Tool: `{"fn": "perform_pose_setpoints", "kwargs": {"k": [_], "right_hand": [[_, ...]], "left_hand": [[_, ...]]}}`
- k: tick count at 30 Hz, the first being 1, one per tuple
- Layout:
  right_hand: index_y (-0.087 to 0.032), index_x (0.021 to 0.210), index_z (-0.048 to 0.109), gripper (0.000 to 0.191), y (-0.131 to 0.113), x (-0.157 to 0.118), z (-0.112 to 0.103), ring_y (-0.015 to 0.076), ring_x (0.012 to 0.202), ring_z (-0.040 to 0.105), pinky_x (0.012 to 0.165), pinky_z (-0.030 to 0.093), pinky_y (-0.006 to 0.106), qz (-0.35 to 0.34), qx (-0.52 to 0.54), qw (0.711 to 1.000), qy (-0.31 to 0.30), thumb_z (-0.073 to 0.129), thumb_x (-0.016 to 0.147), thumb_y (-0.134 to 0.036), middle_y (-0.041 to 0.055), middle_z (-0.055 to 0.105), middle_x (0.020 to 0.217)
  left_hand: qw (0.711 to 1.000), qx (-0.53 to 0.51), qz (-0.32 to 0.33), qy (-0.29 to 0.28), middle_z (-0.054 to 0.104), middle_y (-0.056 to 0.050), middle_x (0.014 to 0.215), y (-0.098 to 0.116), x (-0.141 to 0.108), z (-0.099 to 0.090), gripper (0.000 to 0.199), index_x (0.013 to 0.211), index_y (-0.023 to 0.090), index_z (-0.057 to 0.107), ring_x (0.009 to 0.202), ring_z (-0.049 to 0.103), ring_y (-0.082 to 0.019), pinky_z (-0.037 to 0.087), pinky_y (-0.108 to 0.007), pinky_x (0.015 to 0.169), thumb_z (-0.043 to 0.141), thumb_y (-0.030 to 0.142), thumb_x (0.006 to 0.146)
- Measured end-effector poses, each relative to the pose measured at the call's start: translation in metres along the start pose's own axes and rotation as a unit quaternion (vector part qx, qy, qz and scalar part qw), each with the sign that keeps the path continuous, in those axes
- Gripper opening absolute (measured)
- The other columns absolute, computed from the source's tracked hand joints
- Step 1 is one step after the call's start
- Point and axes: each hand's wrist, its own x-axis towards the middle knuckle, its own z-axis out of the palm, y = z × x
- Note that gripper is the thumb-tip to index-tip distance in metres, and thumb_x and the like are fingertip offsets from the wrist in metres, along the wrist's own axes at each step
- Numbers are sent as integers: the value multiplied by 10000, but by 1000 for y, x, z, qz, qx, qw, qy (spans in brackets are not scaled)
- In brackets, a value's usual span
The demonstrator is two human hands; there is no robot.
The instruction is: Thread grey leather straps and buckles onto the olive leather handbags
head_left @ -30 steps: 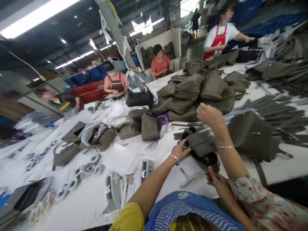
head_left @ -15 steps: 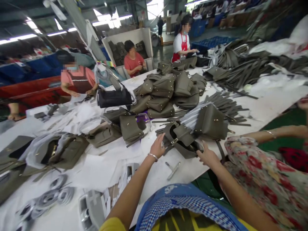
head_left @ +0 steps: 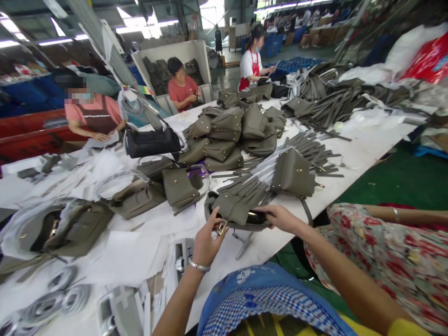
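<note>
An olive-grey handbag (head_left: 233,210) lies open at the table's near edge, its dark inside partly showing. My left hand (head_left: 209,238) pinches the bag's flap by its gold clasp (head_left: 221,227). At the bag's right end, the fingers of my right hand (head_left: 280,218) grip the rim of the opening. Just behind, a second olive bag (head_left: 293,173) stands on a bundle of flat straps (head_left: 245,186). Under the held bag's near side, a metal tool (head_left: 245,245) lies on the white table.
Olive bags are heaped mid-table (head_left: 224,130). A black bag (head_left: 152,140) sits left of them. Grey rolls (head_left: 75,298) and a tape dispenser (head_left: 121,308) lie near left. Someone in a floral garment (head_left: 381,252) is close at right; three people work across the table.
The handbag has come nearer and turned in my hands. My left hand has moved down with the clasp now between its fingers. The view has shifted right.
</note>
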Motion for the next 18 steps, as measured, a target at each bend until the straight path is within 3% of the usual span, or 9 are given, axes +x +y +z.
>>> {"fn": "perform_pose_setpoints", "kwargs": {"k": [3, 6, 9, 12, 14, 18], "right_hand": [[-234, 1155, 633, 540, -18, 26, 1, 128, 738, 653, 602, 498, 190, -89, -102, 988, -78, 401, 695, -71, 17, 684, 1041], [-240, 1064, 681, 435, -28, 59, 14, 188, 951, 625, 803, 472, 251, -169, -235, 949, -124, 472, 712, -94, 19, 688, 1064], [-212, 1064, 675, 325, -29, 81, 30, 237, 968, 623, 814, 465, 307, -183, -309, 925, -123, 510, 784, -210, 66, 690, 1057], [-203, 1189, 599, 429, -22, 88, 32, 257, 966, 625, 801, 473, 323, -181, -284, 937, -98, 538, 814, -403, 93, 673, 1093], [-205, 1219, 573, 487, -14, 88, 23, 228, 919, 641, 787, 479, 299, -172, -224, 956, -75, 503, 833, -495, 78, 684, 1062], [-122, 1094, 632, 467, 4, 86, -15, 166, 769, 656, 736, 480, 255, -117, -135, 984, 21, 337, 926, -443, 81, 707, 895]], "left_hand": [[989, 138, 43, 40, 637, -20, 1087, 0, -23, -18, 542, 1362, 317, 369, 997, 605, -182, 512, -337, 895, 532, 270, 848], [970, 227, 56, 72, 578, -58, 1190, -9, -27, -15, 511, 1327, 301, 432, 1087, 548, -238, 482, -401, 940, 557, 316, 832], [960, 263, 35, 91, 575, -67, 1145, -21, -18, -7, 490, 1304, 288, 462, 1032, 551, -254, 492, -434, 907, 557, 336, 826], [955, 276, 40, 100, 577, -64, 1135, -31, -8, -8, 338, 1176, 290, 569, 1028, 549, -258, 493, -451, 900, 523, 312, 842], [954, 283, 73, 62, 573, -49, 1180, -36, -6, -8, 222, 1032, 301, 637, 1065, 546, -258, 475, -469, 934, 523, 295, 842], [948, 282, 145, -31, 524, -38, 1291, -47, -26, 11, 175, 930, 310, 669, 1144, 525, -249, 493, -433, 933, 530, 260, 837]]}}
